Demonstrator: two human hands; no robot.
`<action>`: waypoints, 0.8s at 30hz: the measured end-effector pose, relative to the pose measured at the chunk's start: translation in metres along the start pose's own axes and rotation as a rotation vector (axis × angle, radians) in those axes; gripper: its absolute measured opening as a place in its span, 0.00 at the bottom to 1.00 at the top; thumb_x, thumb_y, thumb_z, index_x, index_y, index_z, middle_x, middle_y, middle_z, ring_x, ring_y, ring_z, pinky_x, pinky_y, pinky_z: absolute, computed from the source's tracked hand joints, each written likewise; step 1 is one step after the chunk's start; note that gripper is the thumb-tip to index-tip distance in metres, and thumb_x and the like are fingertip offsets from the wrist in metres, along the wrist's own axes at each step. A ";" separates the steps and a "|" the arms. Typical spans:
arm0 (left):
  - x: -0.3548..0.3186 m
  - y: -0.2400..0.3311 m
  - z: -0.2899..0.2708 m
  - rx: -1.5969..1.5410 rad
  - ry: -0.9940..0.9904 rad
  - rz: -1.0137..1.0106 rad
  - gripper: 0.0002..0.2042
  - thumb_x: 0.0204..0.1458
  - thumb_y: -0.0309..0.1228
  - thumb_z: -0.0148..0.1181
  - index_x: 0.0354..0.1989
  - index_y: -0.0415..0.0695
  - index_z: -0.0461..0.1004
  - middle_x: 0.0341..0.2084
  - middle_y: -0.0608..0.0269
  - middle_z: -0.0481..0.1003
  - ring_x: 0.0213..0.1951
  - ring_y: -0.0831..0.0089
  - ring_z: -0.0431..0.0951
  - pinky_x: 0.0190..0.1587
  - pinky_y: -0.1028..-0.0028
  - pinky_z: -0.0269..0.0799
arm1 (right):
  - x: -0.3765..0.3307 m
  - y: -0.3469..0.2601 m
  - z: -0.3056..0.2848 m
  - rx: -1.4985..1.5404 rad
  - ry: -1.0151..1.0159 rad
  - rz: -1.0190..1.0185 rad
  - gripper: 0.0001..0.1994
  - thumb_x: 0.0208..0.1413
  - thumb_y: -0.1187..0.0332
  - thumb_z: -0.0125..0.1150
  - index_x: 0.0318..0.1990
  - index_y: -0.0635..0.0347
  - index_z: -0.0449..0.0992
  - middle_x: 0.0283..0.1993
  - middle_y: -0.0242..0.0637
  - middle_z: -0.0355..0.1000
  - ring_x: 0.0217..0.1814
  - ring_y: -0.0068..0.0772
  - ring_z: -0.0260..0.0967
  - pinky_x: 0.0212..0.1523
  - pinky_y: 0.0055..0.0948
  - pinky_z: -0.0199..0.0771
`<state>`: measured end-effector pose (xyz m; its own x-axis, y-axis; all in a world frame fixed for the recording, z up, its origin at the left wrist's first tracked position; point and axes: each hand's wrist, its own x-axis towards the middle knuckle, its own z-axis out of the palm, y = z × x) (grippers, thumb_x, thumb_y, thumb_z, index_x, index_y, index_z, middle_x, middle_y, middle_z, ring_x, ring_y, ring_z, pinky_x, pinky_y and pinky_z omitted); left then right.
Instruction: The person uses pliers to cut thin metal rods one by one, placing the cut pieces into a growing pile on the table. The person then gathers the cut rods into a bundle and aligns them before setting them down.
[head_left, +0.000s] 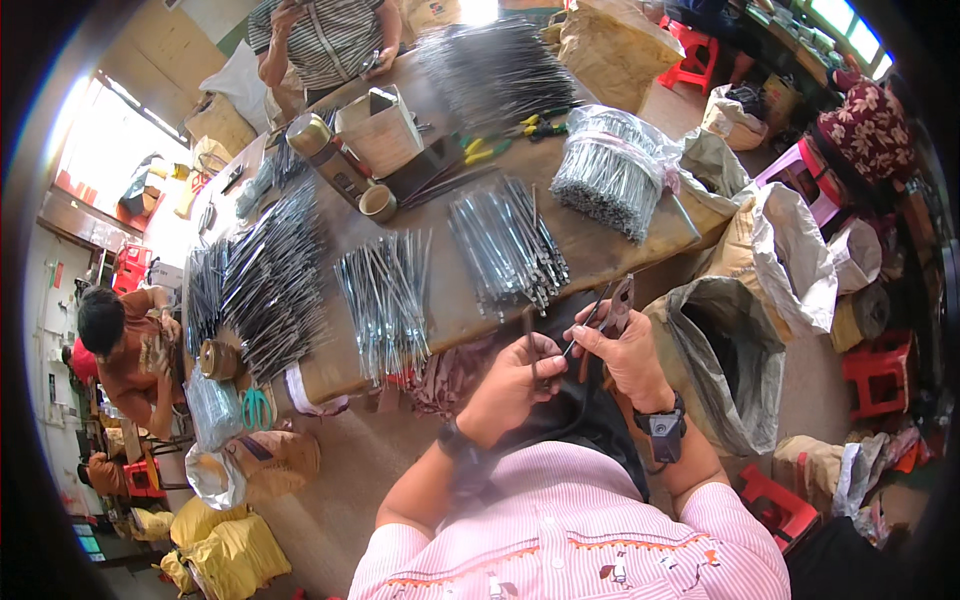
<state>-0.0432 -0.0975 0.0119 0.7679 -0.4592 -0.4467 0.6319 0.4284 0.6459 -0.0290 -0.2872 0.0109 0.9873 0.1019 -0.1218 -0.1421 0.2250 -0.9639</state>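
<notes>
Gripping a thin dark strip [533, 326] in the closed left hand [510, 388] and pliers [622, 297] in the closed right hand [630, 362], the person is working just off the near edge of the bench [600, 258]. Silvery strips [386, 300] are lying in bundles along that edge; a plastic-wrapped bundle [606, 182] is sitting toward the near right corner.

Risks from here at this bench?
1. Pinch: the pliers in the right hand sit close to that hand's own fingertips; a slip might nip one.
2. Slip: the dark slender piece in the left hand looks thin, so it could twist out of the grip.
3. Spill: the middle pile of loose strips reaches the front edge of the table; a bump might knock some off.
</notes>
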 end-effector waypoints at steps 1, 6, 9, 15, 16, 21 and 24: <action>0.002 -0.002 -0.001 0.030 0.028 0.001 0.05 0.59 0.30 0.60 0.39 0.45 0.71 0.30 0.67 0.75 0.24 0.80 0.72 0.22 0.82 0.62 | -0.001 0.001 -0.002 -0.004 0.001 0.025 0.09 0.57 0.72 0.66 0.42 0.66 0.76 0.35 0.40 0.79 0.32 0.24 0.76 0.33 0.22 0.76; 0.006 0.000 -0.002 0.189 0.114 0.146 0.07 0.57 0.24 0.61 0.43 0.41 0.74 0.25 0.69 0.74 0.21 0.85 0.68 0.21 0.85 0.59 | 0.001 0.021 -0.014 0.589 0.102 0.315 0.14 0.63 0.63 0.55 0.42 0.68 0.75 0.45 0.49 0.77 0.45 0.35 0.76 0.44 0.30 0.78; 0.004 0.004 -0.001 0.282 0.152 0.182 0.08 0.57 0.22 0.59 0.45 0.39 0.77 0.28 0.69 0.74 0.24 0.83 0.69 0.25 0.84 0.64 | 0.001 0.033 -0.027 0.894 0.152 0.478 0.17 0.62 0.62 0.46 0.43 0.70 0.75 0.50 0.54 0.75 0.51 0.45 0.74 0.51 0.35 0.77; 0.007 0.001 0.007 0.854 0.223 0.643 0.13 0.54 0.18 0.57 0.47 0.41 0.80 0.32 0.68 0.73 0.29 0.82 0.69 0.31 0.81 0.64 | -0.022 0.039 -0.045 0.913 -0.271 0.497 0.23 0.51 0.69 0.51 0.56 0.64 0.68 0.51 0.62 0.71 0.42 0.52 0.77 0.33 0.36 0.83; 0.006 -0.001 0.008 0.849 0.216 0.660 0.13 0.54 0.17 0.57 0.47 0.40 0.80 0.31 0.67 0.72 0.31 0.81 0.69 0.33 0.80 0.65 | -0.024 0.037 -0.044 0.801 -0.314 0.476 0.24 0.50 0.70 0.51 0.57 0.63 0.66 0.51 0.61 0.72 0.41 0.50 0.78 0.33 0.36 0.83; 0.003 -0.002 0.014 0.941 0.272 0.670 0.14 0.52 0.15 0.56 0.46 0.40 0.79 0.28 0.63 0.69 0.32 0.74 0.71 0.36 0.76 0.67 | -0.034 0.027 -0.041 -0.011 -0.348 0.456 0.30 0.45 0.79 0.52 0.61 0.60 0.62 0.48 0.44 0.70 0.47 0.39 0.73 0.41 0.31 0.79; 0.005 -0.002 0.016 0.974 0.297 0.795 0.11 0.53 0.16 0.58 0.43 0.37 0.79 0.26 0.59 0.66 0.26 0.71 0.68 0.29 0.74 0.64 | -0.028 0.030 -0.038 -0.354 -0.403 0.203 0.31 0.44 0.80 0.51 0.62 0.60 0.62 0.49 0.37 0.67 0.51 0.33 0.67 0.46 0.31 0.74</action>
<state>-0.0422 -0.1128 0.0180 0.9689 -0.0978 0.2272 -0.2463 -0.2957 0.9230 -0.0586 -0.3199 -0.0238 0.8280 0.4858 -0.2799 -0.2250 -0.1693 -0.9595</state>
